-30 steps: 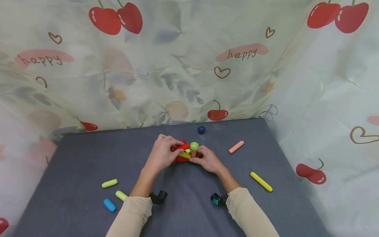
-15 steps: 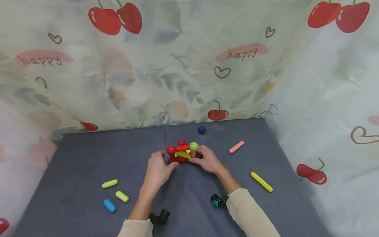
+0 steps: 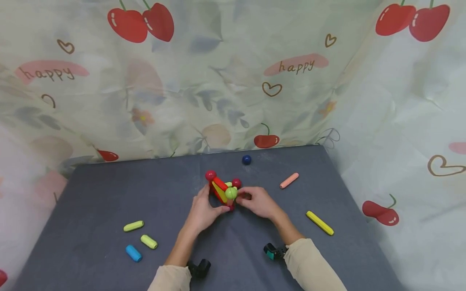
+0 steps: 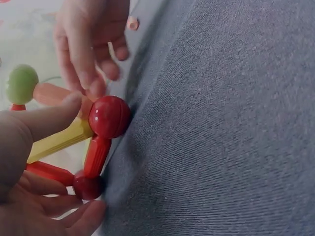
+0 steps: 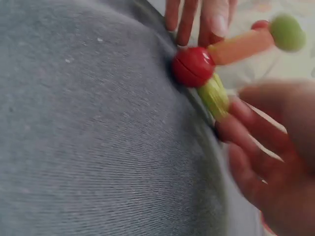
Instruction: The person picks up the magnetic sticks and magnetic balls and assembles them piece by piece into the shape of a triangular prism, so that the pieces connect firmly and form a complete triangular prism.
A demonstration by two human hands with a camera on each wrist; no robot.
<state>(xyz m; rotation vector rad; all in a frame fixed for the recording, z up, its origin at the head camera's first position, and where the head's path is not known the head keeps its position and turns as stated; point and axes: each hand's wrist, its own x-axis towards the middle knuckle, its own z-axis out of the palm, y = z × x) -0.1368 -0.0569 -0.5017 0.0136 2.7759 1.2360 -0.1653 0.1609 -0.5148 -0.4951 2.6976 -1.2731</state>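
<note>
A ball-and-stick toy frame (image 3: 220, 182) stands on the dark cloth, made of red, yellow, orange and yellow-green rods joined by red balls. A green ball (image 3: 231, 193) tops its upright orange rod (image 5: 243, 47). My left hand (image 3: 202, 210) holds the frame from the left; its thumb lies by the near red ball (image 4: 110, 117), and its fingers reach round by another red ball (image 4: 88, 185). At the frame's right side is my right hand (image 3: 257, 202), fingers loosely bent close to a yellow-green rod (image 5: 214, 96). Blur hides whether they touch it.
A dark blue ball (image 3: 246, 160) lies behind the frame. To the right are an orange rod (image 3: 289, 180) and a long yellow rod (image 3: 320, 223). Two yellow-green rods (image 3: 133, 226) and a blue rod (image 3: 133, 253) lie at left. Printed cloth hangs behind the table.
The frame has turned, its green-ball corner swinging toward the front. My left hand left the upper red rod and took hold of the frame's left side. My right hand has shifted slightly right.
</note>
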